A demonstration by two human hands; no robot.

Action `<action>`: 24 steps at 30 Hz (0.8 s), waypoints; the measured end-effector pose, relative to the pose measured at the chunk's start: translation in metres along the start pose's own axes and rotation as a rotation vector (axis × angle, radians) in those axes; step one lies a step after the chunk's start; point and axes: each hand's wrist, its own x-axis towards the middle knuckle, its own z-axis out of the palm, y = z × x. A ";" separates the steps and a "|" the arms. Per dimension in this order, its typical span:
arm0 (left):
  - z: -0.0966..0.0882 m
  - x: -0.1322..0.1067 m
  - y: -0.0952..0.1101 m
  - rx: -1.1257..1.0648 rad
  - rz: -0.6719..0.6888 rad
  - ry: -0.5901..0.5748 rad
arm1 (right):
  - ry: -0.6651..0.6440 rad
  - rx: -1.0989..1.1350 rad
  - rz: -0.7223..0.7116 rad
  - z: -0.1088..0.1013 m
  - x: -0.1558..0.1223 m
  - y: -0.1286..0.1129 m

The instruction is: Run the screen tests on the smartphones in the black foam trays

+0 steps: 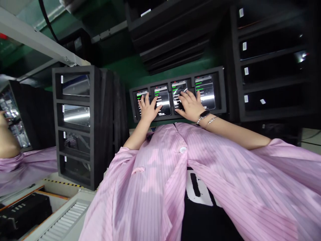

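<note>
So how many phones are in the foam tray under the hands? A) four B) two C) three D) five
A: four phones sit side by side in the black foam tray, under the spread fingers of the left hand and the right hand.

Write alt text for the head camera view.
The left hand and right hand rest on four smartphones showing green bars, held in a black foam rack. A metal wristwatch sits on the right wrist, above a pink striped smock; more foam racks stand nearby.
</note>
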 end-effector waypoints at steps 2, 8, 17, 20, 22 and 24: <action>-0.002 0.001 -0.002 0.010 -0.005 -0.003 | -0.009 -0.004 0.007 0.001 0.004 -0.001; -0.020 -0.019 -0.026 0.000 -0.109 0.132 | -0.002 -0.057 0.088 -0.006 -0.012 0.014; -0.031 -0.040 -0.066 -0.107 -0.286 0.048 | 0.082 -0.109 0.244 -0.019 -0.043 0.057; -0.027 -0.039 -0.067 -0.102 -0.287 0.056 | 0.074 -0.088 0.225 -0.019 -0.043 0.056; -0.025 -0.039 -0.066 -0.109 -0.304 0.067 | 0.069 -0.075 0.228 -0.019 -0.043 0.055; -0.024 -0.039 -0.065 -0.108 -0.331 0.065 | 0.069 -0.072 0.233 -0.019 -0.043 0.054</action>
